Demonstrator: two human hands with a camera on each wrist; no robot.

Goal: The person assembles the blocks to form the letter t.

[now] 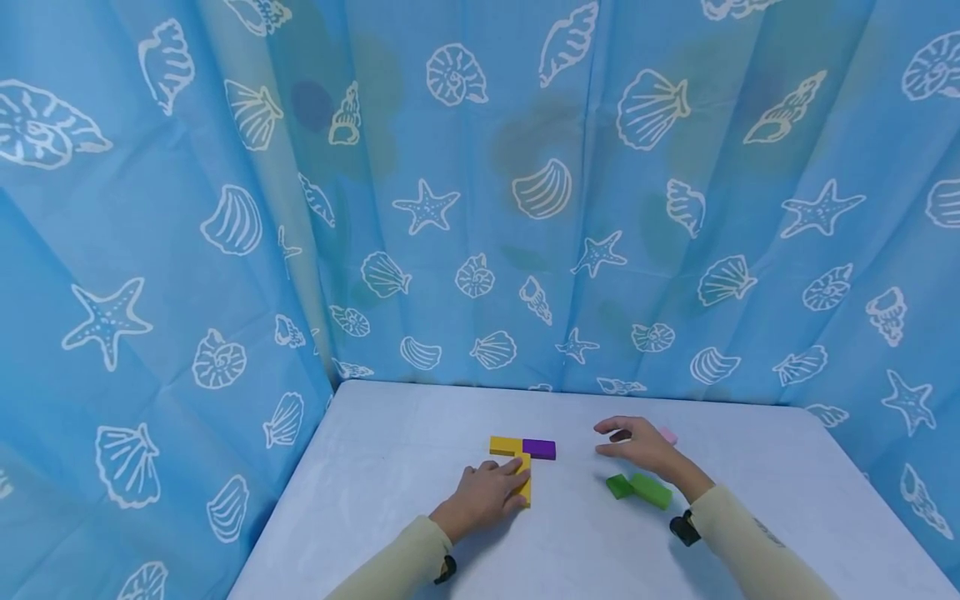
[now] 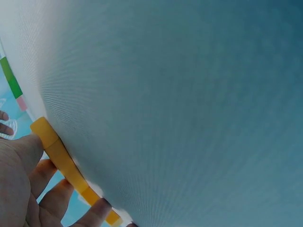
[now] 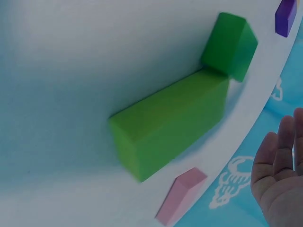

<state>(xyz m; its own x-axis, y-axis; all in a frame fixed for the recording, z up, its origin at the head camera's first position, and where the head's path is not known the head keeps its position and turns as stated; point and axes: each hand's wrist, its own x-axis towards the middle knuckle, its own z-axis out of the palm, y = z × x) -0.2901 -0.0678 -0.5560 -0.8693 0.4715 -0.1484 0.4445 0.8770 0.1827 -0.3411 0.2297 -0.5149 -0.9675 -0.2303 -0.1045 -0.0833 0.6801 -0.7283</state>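
Note:
My left hand (image 1: 486, 495) grips a long yellow block (image 1: 525, 485) on the table, thumb near its close end and fingers toward its far end. In the left wrist view the thumb and fingertips lie along that yellow block (image 2: 66, 163). Across its far end sit another yellow block (image 1: 506, 446) and a purple block (image 1: 539, 450), end to end, so the pieces form a T. My right hand (image 1: 641, 443), fingers loosely bent and holding nothing, hovers over the table beside a pink block (image 1: 667, 435), partly hidden behind it.
Nearer me than the right hand lie a light green oblong block (image 3: 173, 123) and a smaller dark green block (image 3: 229, 45), which meet at a corner. The pink block (image 3: 181, 196) lies beyond them. A blue shell-patterned curtain (image 1: 465, 208) hangs behind the white table (image 1: 375, 467).

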